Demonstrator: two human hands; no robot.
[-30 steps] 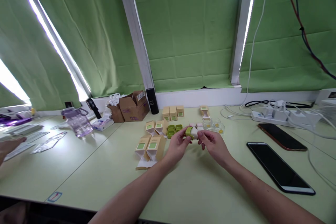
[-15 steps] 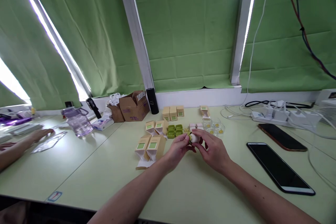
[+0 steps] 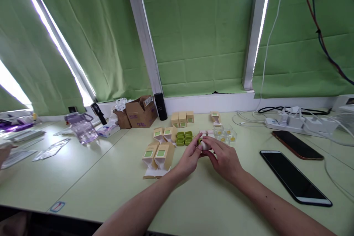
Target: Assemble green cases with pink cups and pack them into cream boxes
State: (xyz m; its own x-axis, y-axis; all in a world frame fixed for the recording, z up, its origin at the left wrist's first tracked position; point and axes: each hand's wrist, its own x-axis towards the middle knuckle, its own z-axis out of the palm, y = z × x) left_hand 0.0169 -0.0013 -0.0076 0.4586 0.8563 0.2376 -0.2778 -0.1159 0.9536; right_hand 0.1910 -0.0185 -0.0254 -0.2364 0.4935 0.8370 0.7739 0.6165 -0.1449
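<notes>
Between my two hands is a small white round piece (image 3: pixel 205 145) with a bit of yellow-green on its left. My left hand (image 3: pixel 190 156) is closed on its left side, and my right hand (image 3: pixel 225 156) grips it from the right. Several green square cups (image 3: pixel 184 138) sit just left of my hands. Behind them lie small pink pieces (image 3: pixel 210 132) and clear round cups with yellow centres (image 3: pixel 229 137). Open cardboard boxes with green labels (image 3: pixel 163 155) stand to the left, and smaller closed ones (image 3: pixel 182 119) stand farther back.
Two phones (image 3: pixel 294 177) (image 3: pixel 297 144) and a white power strip (image 3: pixel 301 123) with cables lie at right. At left are a purple water jug (image 3: pixel 83 128), a cardboard carton (image 3: pixel 141 112), a black cylinder (image 3: pixel 160 106) and plastic packets (image 3: pixel 52 150). Another person's hand (image 3: pixel 4 152) shows at the far left.
My left fingers have lifted and wrapped further over the white piece, covering more of its yellow-green part. The other person's arm has drawn back to the left edge.
</notes>
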